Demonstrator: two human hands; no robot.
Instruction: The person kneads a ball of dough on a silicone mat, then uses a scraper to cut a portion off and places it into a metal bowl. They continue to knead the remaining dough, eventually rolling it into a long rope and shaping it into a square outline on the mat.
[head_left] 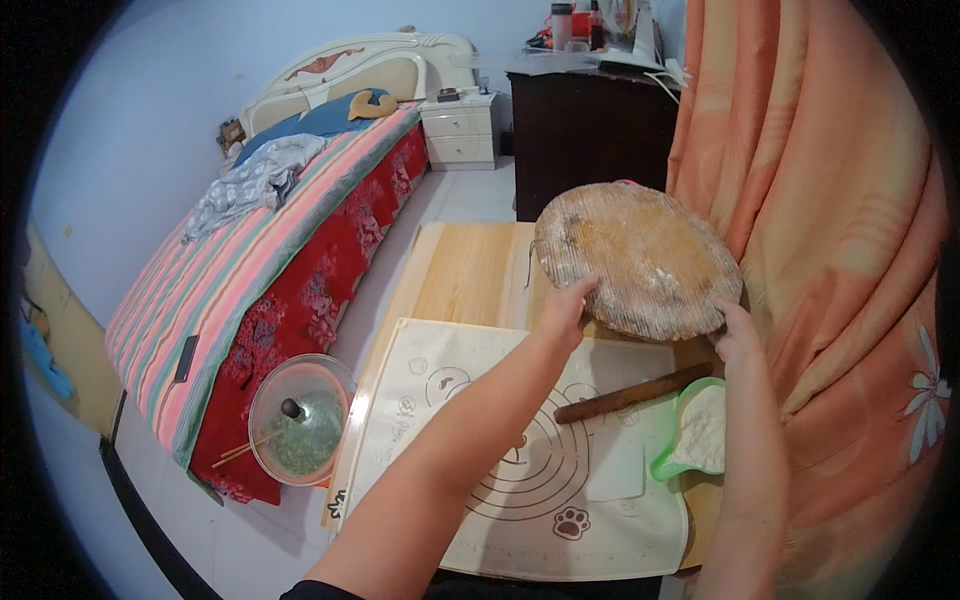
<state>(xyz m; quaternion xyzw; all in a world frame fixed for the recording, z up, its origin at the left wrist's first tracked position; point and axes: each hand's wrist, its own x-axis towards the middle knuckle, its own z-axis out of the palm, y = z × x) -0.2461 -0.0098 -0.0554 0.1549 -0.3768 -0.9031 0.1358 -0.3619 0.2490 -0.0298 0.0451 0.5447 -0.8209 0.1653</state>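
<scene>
Both my hands hold up a round, ribbed tray that looks made of stalks and is dusted with white powder. My left hand grips its near left edge, and my right hand has the near right edge. The tray is tilted above the far end of a cream kneading mat. On the mat, a dark brown rolling pin lies aslant, with a white rectangular scraper nearer to me. Beside my right forearm, a green container holds white flour, partly hidden by the arm.
The mat covers part of a wooden table. Left of it stands a bowl with a clear lid, chopped greens inside and chopsticks beneath the lid. Further left is a striped bed with a phone. An orange curtain borders the right.
</scene>
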